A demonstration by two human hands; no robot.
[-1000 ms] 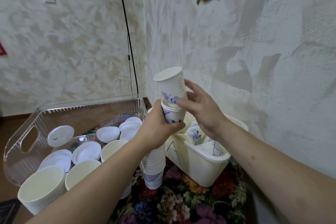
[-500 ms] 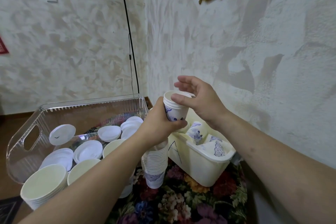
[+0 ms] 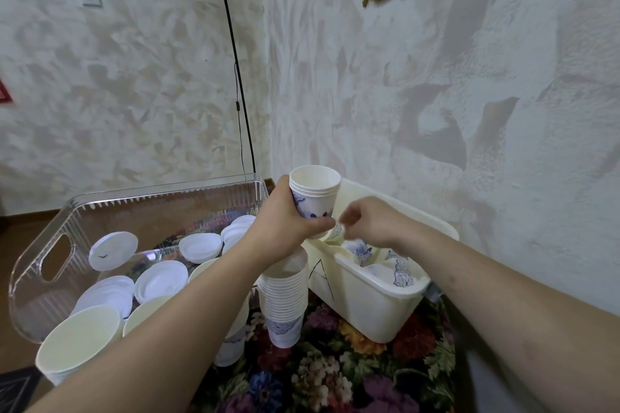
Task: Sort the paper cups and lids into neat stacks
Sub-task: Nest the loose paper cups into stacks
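Note:
My left hand [image 3: 285, 221] grips a short nested stack of white paper cups with blue print [image 3: 317, 191], held upright above the table. My right hand [image 3: 372, 221] is just right of it, low over the cream plastic bin [image 3: 369, 305], fingers curled and blurred beside a loose cup [image 3: 336, 231]; I cannot tell whether it holds that cup. More loose printed cups [image 3: 401, 273] lie in the bin. A tall stack of the same cups [image 3: 285, 298] stands on the cloth below my left hand. White lids [image 3: 161, 280] lie scattered in the clear tray [image 3: 50, 245].
Wider cream cups [image 3: 79, 342] stand stacked at the tray's near left corner. A floral cloth [image 3: 322, 372] covers the table. The textured wall runs close along the right, behind the bin. A floor lamp's black stem [image 3: 240, 94] rises in the corner behind the tray.
My right hand pushed a cup down into the stack in my left hand, let go, and dropped toward the bin. The left hand's stack stayed about where it was.

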